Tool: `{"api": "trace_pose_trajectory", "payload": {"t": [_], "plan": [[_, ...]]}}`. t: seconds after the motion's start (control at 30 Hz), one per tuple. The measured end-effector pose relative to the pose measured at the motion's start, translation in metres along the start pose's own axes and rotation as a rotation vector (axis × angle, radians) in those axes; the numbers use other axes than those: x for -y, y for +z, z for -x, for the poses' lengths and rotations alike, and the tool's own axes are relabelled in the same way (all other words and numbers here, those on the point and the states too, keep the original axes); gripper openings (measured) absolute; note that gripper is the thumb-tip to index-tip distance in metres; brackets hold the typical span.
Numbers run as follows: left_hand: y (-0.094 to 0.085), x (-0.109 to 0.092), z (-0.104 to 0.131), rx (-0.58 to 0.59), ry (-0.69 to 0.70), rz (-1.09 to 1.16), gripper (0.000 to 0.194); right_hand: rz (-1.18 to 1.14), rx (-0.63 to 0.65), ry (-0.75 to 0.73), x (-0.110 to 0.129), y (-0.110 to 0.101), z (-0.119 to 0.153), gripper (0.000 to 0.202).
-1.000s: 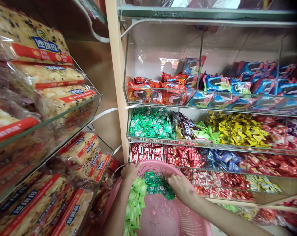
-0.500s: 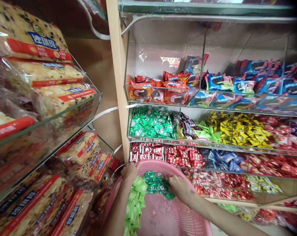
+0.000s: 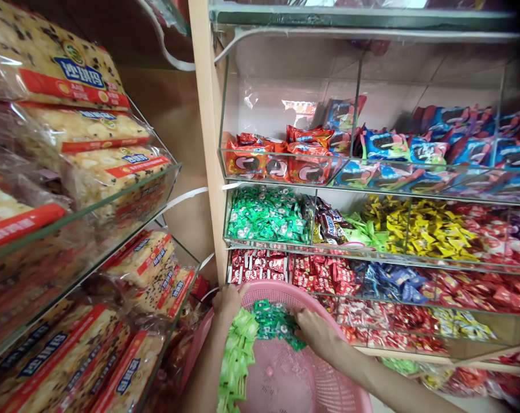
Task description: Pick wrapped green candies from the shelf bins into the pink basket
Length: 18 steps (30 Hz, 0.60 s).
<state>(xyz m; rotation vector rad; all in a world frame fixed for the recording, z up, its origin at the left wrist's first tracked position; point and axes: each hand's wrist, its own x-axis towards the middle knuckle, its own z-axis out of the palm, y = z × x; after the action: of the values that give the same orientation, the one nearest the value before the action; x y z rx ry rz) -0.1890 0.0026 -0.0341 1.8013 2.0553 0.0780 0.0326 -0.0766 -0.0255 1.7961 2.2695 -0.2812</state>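
A pink plastic basket with a perforated wall sits low in front of me. My left hand is closed over its rim at the upper left. Inside lie dark green wrapped candies along the far side and a row of light green packets down the left. My right hand reaches in over the right wall, its fingers curled against the dark green candies at their right edge; the fingertips are partly hidden. Part of the basket's pink bottom shows.
Behind the basket, glass-fronted shelves hold green candies, Snickers bars, yellow-wrapped candies, red packets and orange-red snack packs. On the left, a glass shelf of bagged pastries juts close beside my left arm.
The view has shifted very slightly. Both hands stay in nearly the same places, the left on the basket rim and the right at the dark green candies.
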Motion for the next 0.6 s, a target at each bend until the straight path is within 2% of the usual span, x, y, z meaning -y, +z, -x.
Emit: {"api": "trace_pose_trajectory", "payload": {"t": [0.37,0.5,0.6], "plan": [[-0.0013,-0.0009,0.0019,-0.003,-0.003,-0.003,0.075,-0.030,-0.013,-0.062,-0.0005,-0.0033,-0.0032,0.042],[-0.0028,-0.0016,0.0031,0.005,-0.001,-0.001,0.075,-0.062,-0.040,-0.030,0.0010,-0.0045,-0.0053,0.044],[-0.0037,-0.0019,0.0037,0.009,-0.007,0.003,0.076,-0.058,-0.015,-0.005,0.0034,-0.0075,-0.0049,0.046]]}}
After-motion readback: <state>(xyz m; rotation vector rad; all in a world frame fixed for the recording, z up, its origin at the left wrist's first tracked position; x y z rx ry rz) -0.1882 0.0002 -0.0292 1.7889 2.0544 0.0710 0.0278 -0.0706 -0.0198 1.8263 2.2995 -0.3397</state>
